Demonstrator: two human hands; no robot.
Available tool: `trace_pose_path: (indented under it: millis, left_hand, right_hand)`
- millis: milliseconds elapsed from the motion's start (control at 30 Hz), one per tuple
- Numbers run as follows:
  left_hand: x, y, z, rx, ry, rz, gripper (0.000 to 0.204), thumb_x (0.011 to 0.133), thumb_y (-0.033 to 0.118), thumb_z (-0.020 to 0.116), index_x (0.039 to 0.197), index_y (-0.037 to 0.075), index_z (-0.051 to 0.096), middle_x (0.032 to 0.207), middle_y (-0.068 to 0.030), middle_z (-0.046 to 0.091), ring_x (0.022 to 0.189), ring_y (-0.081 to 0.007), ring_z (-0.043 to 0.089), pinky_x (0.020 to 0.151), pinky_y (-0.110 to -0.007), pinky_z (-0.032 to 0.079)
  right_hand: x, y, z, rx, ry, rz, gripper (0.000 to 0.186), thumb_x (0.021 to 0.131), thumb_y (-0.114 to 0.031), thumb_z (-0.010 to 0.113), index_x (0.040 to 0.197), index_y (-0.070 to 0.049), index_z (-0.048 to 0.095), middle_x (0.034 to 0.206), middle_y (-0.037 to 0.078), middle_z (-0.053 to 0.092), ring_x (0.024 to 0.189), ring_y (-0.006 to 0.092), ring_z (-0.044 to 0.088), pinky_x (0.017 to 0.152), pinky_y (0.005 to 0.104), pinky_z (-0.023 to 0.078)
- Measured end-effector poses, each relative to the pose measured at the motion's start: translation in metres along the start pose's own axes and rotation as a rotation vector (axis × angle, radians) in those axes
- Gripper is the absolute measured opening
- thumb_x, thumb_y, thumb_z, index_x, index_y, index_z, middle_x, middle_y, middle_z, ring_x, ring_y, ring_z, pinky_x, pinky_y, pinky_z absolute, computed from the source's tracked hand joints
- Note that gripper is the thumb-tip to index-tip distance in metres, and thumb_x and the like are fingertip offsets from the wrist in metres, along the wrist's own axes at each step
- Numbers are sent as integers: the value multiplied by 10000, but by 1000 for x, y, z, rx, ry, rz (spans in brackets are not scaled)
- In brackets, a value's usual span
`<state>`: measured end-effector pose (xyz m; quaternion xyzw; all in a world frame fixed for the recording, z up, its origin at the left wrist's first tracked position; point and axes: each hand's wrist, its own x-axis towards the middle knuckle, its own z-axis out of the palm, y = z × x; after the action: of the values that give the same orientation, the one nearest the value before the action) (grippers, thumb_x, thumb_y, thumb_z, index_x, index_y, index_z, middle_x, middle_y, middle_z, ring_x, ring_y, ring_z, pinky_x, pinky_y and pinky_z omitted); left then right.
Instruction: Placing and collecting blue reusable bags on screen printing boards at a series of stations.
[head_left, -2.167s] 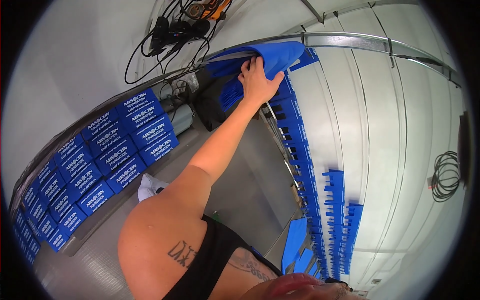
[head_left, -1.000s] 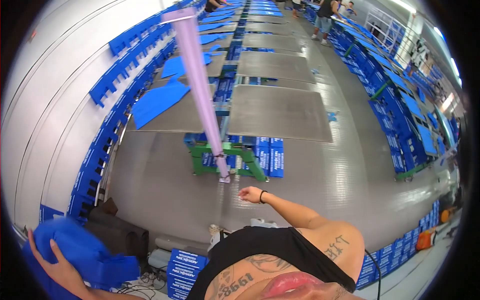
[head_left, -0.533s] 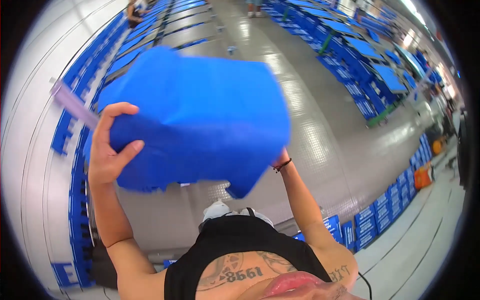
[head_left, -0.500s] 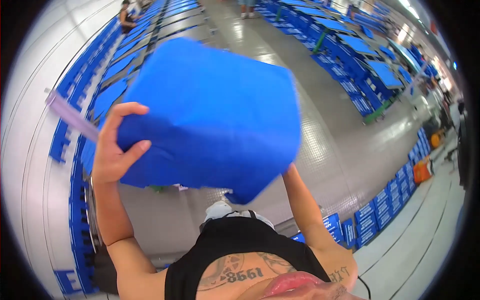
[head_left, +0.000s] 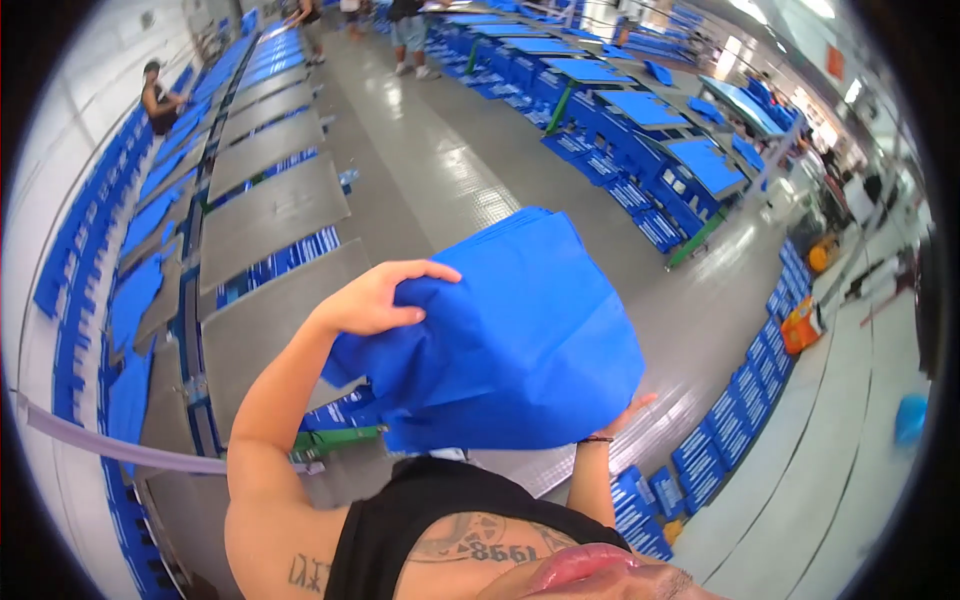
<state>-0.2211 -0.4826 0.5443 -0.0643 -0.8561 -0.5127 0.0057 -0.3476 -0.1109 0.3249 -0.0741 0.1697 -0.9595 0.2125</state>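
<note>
**Holding a layered bundle of bright-blue, fabric-like sheets (head_left: 525,345)**

Gripping the bundle at its upper left with the bare left hand (head_left: 378,302), curling thumb and fingers over its top face. Supporting its lower right corner with the bare right hand (head_left: 628,412), showing only outstretched fingers past the edge; hiding too much beneath to tell whether gripping or merely propping.

Keeping the bundle before the black sleeveless top (head_left: 400,505), above the grey floor, just right of the flat, grey, rectangular table boards (head_left: 275,215). Leaving the stacked blue packs (head_left: 710,455) along the right wall well apart.

Probably handling softly: sagging, creasing easily, sliding layer over layer, weighing little per sheet but more together. Calling for pinching all layers at 1 edge and bearing the drooping middle from beneath with 1 flat palm.
</note>
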Motion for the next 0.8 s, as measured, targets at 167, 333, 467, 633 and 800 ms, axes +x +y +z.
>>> trace_pose_path:
  millis: [167, 333, 467, 633, 800]
  left_hand:
    - [64, -59, -17, -50, -115, 50, 846, 718, 110, 710, 1475, 84, 332, 1461, -146, 412, 1336, -263, 397, 1122, -359, 289]
    - [72, -99, -32, -182, 44, 84, 948, 741, 152, 740, 1519, 65, 205, 1530, -151, 300, 1389, -264, 317, 1148, -354, 232]
    - [40, -115, -22, -447, 418, -167, 877, 793, 215, 742, 1501, 41, 254, 1522, -136, 316, 1384, -253, 322, 1150, -352, 217]
    - [-35, -77, 8, -476, 786, -396, 803, 755, 231, 761, 1441, 29, 396, 1455, -148, 418, 1354, -253, 367, 1136, -365, 242]
    - [-125, 19, -59, -56, 895, -676, 927, 643, 420, 785, 1411, 30, 444, 1417, -134, 461, 1315, -252, 422, 1123, -360, 268]
  right_hand:
    - [71, -54, 17, -324, 168, 13, 621, 874, -363, 562, 1373, -16, 436, 1340, 177, 521, 1211, 353, 505, 1047, 505, 399]
    - [194, -67, 37, -476, 149, 123, 482, 820, -137, 591, 1273, 13, 521, 1212, 181, 609, 1105, 352, 587, 993, 481, 461]
    - [308, -6, 82, -510, 83, 394, 385, 873, -139, 597, 1224, 17, 558, 1180, 162, 628, 1058, 319, 613, 956, 449, 489]
    - [375, 92, 139, -715, -317, 833, 474, 890, -59, 587, 1331, 38, 446, 1242, 168, 589, 1068, 293, 616, 947, 409, 506]
    - [354, 210, 222, -489, -738, 1029, 433, 858, 12, 629, 1268, 12, 493, 1208, 120, 596, 1083, 236, 596, 920, 372, 504]
